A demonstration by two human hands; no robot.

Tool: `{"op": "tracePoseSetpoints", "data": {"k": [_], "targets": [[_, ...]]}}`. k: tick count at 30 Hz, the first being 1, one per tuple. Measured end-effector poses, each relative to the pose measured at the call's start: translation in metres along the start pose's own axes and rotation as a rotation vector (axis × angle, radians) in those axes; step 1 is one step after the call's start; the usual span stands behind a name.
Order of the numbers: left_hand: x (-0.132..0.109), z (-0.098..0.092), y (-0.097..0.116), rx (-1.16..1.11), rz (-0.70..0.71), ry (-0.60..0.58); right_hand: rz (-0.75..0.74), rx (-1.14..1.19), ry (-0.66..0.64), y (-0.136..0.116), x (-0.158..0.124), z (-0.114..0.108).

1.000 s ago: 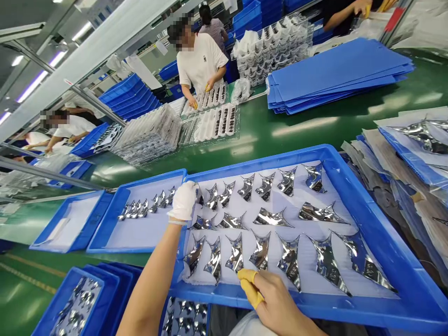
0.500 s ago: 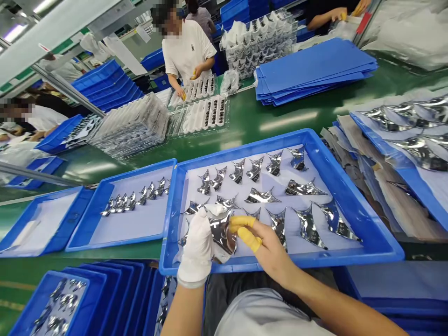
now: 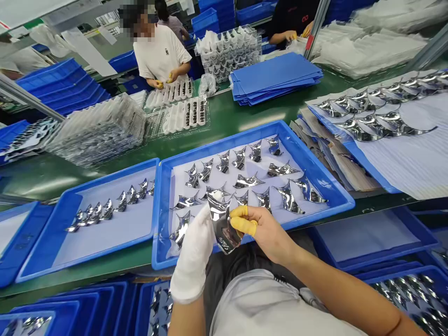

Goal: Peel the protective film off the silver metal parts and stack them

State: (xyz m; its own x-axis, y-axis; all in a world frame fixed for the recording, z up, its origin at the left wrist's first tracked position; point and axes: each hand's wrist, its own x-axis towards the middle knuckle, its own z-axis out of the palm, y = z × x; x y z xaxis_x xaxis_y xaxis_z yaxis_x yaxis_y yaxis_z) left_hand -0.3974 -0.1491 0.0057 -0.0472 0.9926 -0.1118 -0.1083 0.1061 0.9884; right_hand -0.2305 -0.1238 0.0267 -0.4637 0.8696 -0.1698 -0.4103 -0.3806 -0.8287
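Observation:
A mirror-bright, chrome-like curved part (image 3: 226,228) with pointed corners is between my hands, above the front edge of a blue tray (image 3: 345,200). My left hand (image 3: 194,256), in a white glove, grips its left side; the glove hides some of the fingers. My right hand (image 3: 268,233), with yellow finger covers, is closed on the right edge in a pinch. Pale lettering or a reflection shows low on the part, too small to read. Similar shiny parts (image 3: 287,198) lie in rows on white lining inside the tray.
Left of the main tray is a second blue tray (image 3: 156,186) with smaller shiny parts. On the right, shiny curved pieces (image 3: 360,128) lie on sheeted stacks. Blue sheets (image 3: 276,74) and clear plastic trays (image 3: 101,126) are farther back. A co-worker (image 3: 163,53) handles parts across the bench.
The view has swung, so the bench sits farther left and more of the right side shows. The held part is tilted differently, with pale markings now visible. Both hands keep their hold.

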Motion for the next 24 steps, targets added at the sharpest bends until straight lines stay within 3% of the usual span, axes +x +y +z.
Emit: {"op": "tracePoseSetpoints", "data": {"k": [3,8,13,19,24], "targets": [[-0.005,0.003,0.013,-0.015,-0.028,-0.085,-0.009,-0.043,-0.011,0.002,-0.003,0.004],[-0.002,-0.002,0.02,-0.123,0.085,0.094,-0.057,-0.192,-0.078,-0.003,-0.002,0.011],[0.006,-0.013,0.018,-0.172,0.117,0.096,-0.374,-0.623,-0.076,-0.013,0.003,0.013],[0.022,-0.016,0.022,-0.269,0.075,-0.042,-0.708,-0.948,-0.09,-0.014,0.013,0.011],[0.032,-0.016,0.025,-0.184,0.086,0.076,-0.797,-1.143,-0.095,-0.02,0.02,0.01]]}}
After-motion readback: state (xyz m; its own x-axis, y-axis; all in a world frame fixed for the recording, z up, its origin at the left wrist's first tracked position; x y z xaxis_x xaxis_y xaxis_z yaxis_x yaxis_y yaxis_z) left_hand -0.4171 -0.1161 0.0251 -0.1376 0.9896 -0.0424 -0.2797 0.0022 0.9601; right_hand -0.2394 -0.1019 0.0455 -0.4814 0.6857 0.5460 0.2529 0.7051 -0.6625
